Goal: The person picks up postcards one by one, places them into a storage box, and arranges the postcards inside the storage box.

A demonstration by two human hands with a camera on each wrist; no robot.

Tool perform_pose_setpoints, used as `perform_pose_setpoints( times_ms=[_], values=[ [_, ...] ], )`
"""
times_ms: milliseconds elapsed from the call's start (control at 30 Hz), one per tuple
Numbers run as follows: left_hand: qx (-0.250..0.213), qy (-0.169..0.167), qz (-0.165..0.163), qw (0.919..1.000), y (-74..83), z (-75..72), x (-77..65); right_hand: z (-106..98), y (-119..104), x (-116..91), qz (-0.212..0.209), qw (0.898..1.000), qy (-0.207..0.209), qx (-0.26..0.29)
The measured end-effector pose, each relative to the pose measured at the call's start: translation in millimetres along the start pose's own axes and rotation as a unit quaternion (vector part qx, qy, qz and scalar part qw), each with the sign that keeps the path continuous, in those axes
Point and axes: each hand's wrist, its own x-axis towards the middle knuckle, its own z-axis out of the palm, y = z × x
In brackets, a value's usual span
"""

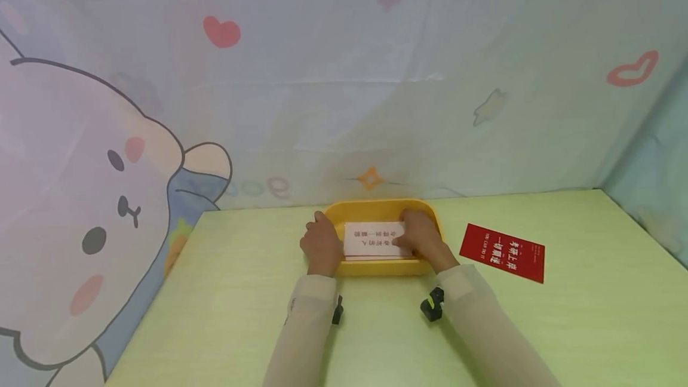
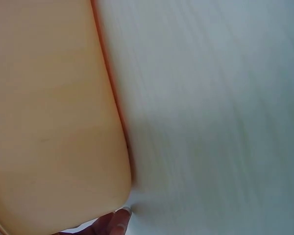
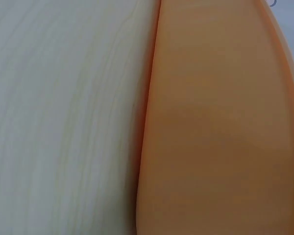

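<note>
A yellow plastic tray (image 1: 381, 268) with rounded corners sits near the table's back edge. Inside it lies a small stack of white cards (image 1: 371, 239), the top one printed with dark characters. My left hand (image 1: 322, 245) grips the tray's left end; in the left wrist view its fingertips (image 2: 120, 220) show at the tray's bottom corner. Reaching over the front right rim, my right hand (image 1: 423, 237) pinches the cards at their right end, the thumb on the top card. The right wrist view shows only the tray's outer wall (image 3: 220, 122) and the table; the hand is hidden there.
To the right of the tray, a red card (image 1: 503, 252) with white characters lies flat and slightly turned on the light green table (image 1: 226, 315). Behind the table hangs a pale cloth (image 1: 333, 106) with hearts and a cartoon animal. Another cloth panel hangs at the right.
</note>
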Motion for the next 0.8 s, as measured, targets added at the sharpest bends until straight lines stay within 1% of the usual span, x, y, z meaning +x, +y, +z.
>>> perform_pose_setpoints(
  times_ms=[133, 333, 533, 667, 800],
  values=[
    [-0.001, -0.004, -0.002, 1.0000, 0.7, 0.1, -0.8, -0.9, -0.5, -0.1, -0.009, 1.000, 0.009, -0.015],
    [-0.006, 0.002, 0.001, 1.0000, 1.0, 1.0, 0.0, -4.5, -3.2, -1.0, -0.032, 0.998, 0.030, -0.038],
    [-0.002, -0.005, -0.003, 1.0000, 0.6, 4.4, 1.8, -12.4, -3.9, -3.9, -0.054, 0.997, 0.051, -0.026],
    [-0.001, 0.002, -0.001, 1.0000, 0.4, 5.6, 1.5, -18.4, -3.4, -6.5, -0.047, 0.997, 0.059, -0.006],
    [-0.005, 0.006, 0.000, 1.0000, 0.3, 5.5, 1.3, -23.0, -1.0, -8.2, -0.038, 0.996, 0.076, 0.006]
  ],
)
